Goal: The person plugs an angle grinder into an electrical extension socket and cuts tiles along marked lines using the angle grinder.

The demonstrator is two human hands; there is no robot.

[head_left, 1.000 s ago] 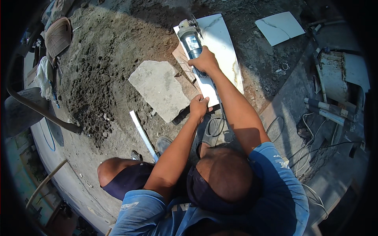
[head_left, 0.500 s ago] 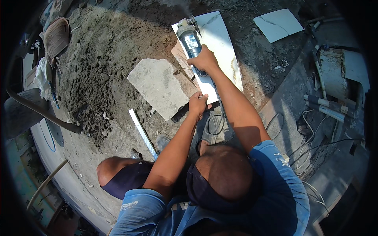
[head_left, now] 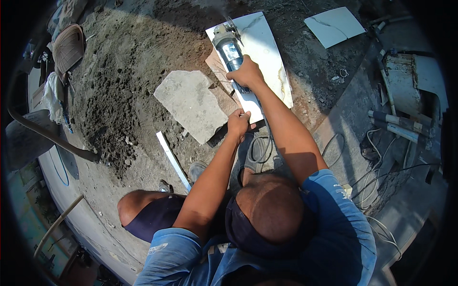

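1. From my end, little changes over the last second: my view drifts slightly, while the grinder (head_left: pixel 231 55) and the tile (head_left: pixel 267 52) keep nearly the same relation.
2. I take that to mean the work is being held steady, with any advance too small for me to make out.
3. My right grip (head_left: pixel 247 75) is wrapped round the grinder's body. The disc (head_left: pixel 234 25) stands near the tile's far edge, a faint haze beyond it; I can't tell how deep it bites.
4. My left grip (head_left: pixel 239 123) pinches the tile's near edge, thumb on top.
5. The tile lies ahead of my feet, just beside the slab (head_left: pixel 191 102), with a brown board (head_left: pixel 217 66) showing between them. A second tile piece (head_left: pixel 336 28) lies well apart, to the far right.
6. For containers, I find only a pale sack (head_left: pixel 51 100) below the hat (head_left: pixel 68 47) at left; its contents are hidden from me.
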